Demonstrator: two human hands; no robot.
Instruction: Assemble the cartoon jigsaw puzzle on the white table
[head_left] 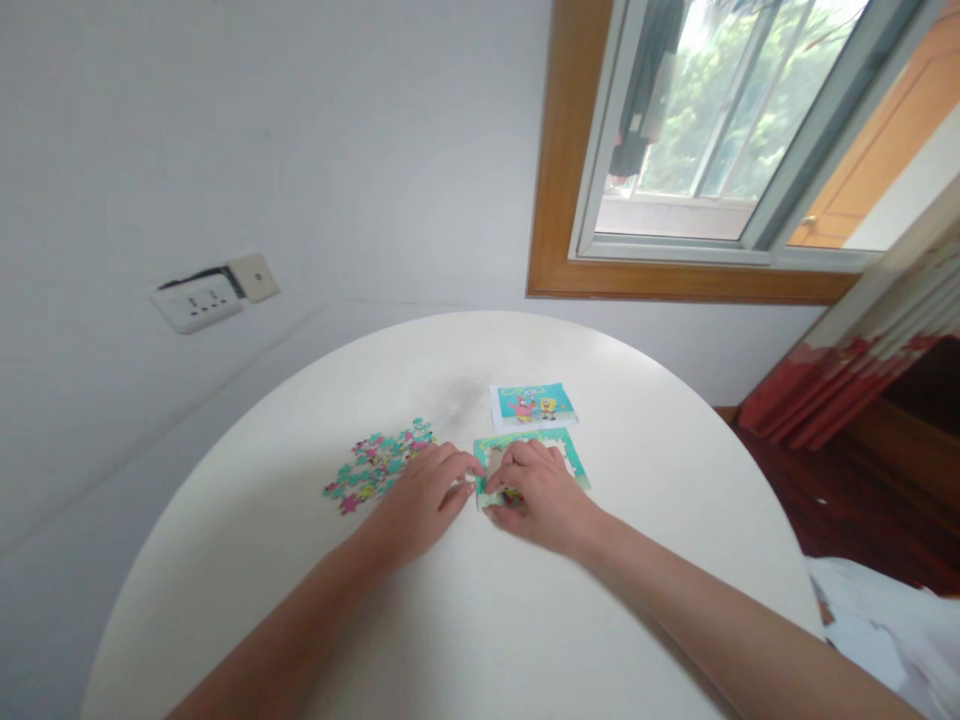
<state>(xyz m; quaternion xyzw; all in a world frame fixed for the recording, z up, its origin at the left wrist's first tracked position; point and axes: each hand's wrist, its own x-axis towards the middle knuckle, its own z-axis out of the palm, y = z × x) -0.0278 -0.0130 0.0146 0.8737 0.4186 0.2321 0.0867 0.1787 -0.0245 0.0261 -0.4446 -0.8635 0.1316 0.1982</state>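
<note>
A small jigsaw frame (571,452) with a green border lies on the round white table (465,620). My right hand (544,492) rests over its left part, fingers curled down on the pieces there. My left hand (427,495) lies just left of the frame, fingertips pressed at its left edge, curled on something I cannot make out. A heap of loose puzzle pieces (379,465), teal, pink and yellow, sits to the left of my left hand. A cartoon reference picture (534,404) lies just beyond the frame.
The table stands against a white wall with a socket strip (196,302). A wood-framed window (720,150) is at the upper right, a red and cream curtain (862,370) to the right, and white cloth (885,620) at the lower right.
</note>
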